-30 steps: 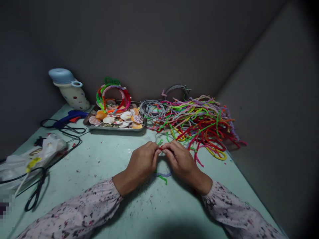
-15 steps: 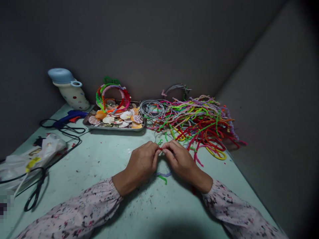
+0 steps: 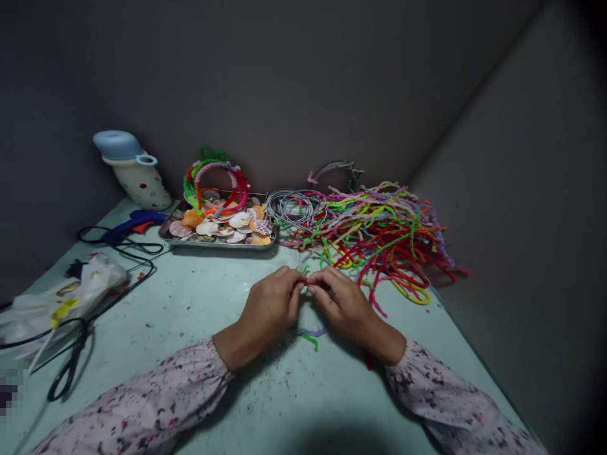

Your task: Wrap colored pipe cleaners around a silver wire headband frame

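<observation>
My left hand (image 3: 272,300) and my right hand (image 3: 346,306) meet above the middle of the table, both closed in a pinch. Between their fingertips shows a small bit of red pipe cleaner (image 3: 306,282); the fingers cover most of it. Just below and between the hands, a purple pipe cleaner (image 3: 313,332) and a green pipe cleaner (image 3: 310,342) are partly visible. I cannot tell whether they join the red one. A red tip (image 3: 368,360) shows under my right wrist. Beyond my fingertips is another short green piece (image 3: 306,270).
A metal tray (image 3: 222,246) of seashells holds wrapped colourful hoops (image 3: 215,165). Coiled grey wire (image 3: 289,205) lies beside a pipe-cleaner heap (image 3: 379,221). At left are a bottle (image 3: 137,180), a blue glue gun (image 3: 128,226), a black cord (image 3: 147,272) and a plastic bag (image 3: 99,278).
My fingertips have shifted slightly around the red pipe cleaner, still pinching close together. The things on the table stay in place.
</observation>
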The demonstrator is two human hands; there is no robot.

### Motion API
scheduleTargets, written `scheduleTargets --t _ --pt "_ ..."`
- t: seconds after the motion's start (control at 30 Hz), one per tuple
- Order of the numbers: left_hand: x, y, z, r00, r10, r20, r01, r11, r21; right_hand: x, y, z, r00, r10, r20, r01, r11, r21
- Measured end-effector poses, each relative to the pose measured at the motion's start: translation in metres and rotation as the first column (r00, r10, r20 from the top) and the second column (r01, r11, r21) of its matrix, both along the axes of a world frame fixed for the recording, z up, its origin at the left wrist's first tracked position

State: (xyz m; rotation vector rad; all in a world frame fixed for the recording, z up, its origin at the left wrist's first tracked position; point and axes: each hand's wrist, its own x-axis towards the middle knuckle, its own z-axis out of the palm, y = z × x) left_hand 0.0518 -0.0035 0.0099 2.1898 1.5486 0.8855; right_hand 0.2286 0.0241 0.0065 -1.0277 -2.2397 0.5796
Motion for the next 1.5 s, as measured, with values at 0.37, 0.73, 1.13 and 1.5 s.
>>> scheduleTargets --t 0.37,0.73,1.13,1.5 --pt "-0.005 0.007 0.01 0.984 0.007 0.178 0.015 0.992 -0.124 0.007 0.007 0.007 0.999 0.037 0.005 -0.038 0.978 0.204" --pt "-0.006 0.006 0.021 0.98 -0.053 0.192 0.086 0.982 -0.169 0.009 0.006 0.009 0.993 0.087 -0.081 -0.05 0.924 0.38" --pt "-0.009 0.008 0.026 0.903 0.147 0.404 -0.023 0.955 -0.296 0.011 -0.005 0.009 0.995 0.018 -0.096 0.047 0.774 0.632" --pt "-0.008 0.009 0.027 0.779 0.225 0.585 0.008 0.929 -0.369 0.001 -0.009 0.011 0.996 -0.083 0.035 0.068 0.947 0.313"
